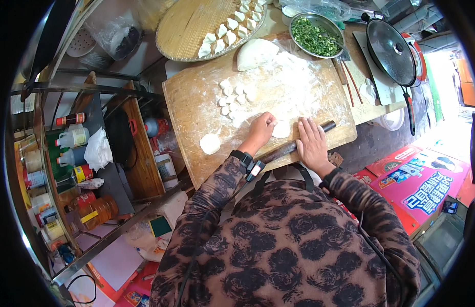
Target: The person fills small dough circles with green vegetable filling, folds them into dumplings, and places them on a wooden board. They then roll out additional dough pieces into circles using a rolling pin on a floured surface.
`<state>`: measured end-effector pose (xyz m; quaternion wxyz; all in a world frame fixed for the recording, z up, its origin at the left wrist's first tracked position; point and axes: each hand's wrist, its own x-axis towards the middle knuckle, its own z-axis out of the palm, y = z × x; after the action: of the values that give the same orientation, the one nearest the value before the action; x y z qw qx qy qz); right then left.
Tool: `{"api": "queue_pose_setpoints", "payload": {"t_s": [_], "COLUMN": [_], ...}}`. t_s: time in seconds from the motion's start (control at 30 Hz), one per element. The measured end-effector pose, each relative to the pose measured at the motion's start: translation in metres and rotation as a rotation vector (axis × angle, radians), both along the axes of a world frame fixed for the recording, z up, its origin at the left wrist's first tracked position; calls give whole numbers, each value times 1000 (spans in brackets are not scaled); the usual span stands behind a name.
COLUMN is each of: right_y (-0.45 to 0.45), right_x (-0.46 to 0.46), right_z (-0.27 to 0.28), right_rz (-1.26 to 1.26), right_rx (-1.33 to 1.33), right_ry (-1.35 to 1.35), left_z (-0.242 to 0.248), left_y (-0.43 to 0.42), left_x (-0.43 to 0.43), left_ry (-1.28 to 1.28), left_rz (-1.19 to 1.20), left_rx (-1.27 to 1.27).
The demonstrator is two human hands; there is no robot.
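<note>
My left hand (261,130) pinches the left edge of a thin round dough wrapper (281,129) on the floured wooden board (191,96). Palm down, my right hand (312,144) lies across a dark wooden rolling pin (278,152), fingers stretched past it beside the wrapper. The pin slants along the board's near edge, just below the wrapper. A finished-looking flat wrapper (210,144) rests farther left. Beyond my left hand sits a cluster of small dough pieces (230,99). A large dough lump (256,54) is at the board's far side.
Folded dumplings (232,24) line a round woven tray (183,27) at the back. A metal bowl of chopped greens (316,34), a knife handle (340,72) and chopsticks (352,84) lie right of it. Farther right is a lidded pan (393,50); bottles (74,137) fill the left shelf.
</note>
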<state>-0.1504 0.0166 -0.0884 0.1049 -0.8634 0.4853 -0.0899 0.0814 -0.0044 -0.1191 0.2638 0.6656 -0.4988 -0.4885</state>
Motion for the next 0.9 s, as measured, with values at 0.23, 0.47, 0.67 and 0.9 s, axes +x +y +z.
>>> {"api": "queue_pose_setpoints", "payload": {"t_s": [0.23,0.47,0.67,0.9], "right_y": [-76,2,-65,7], "right_x": [59,2,53,-2], "right_z": [-22,3,-27,-5], "right_rz": [-87,22,5,107], "right_rx": [-47,240,7,43], "right_ry": [-11,205,-19,-21], "left_z": [3,3,17,-2], "left_y": [-16,5,-3,20], "left_x": [-9,4,-2,10], "left_ry": [-255,51,-241,-17], "left_rz": [-197,0,-233,63], "left_rx": [-182,-108,-83,7]}}
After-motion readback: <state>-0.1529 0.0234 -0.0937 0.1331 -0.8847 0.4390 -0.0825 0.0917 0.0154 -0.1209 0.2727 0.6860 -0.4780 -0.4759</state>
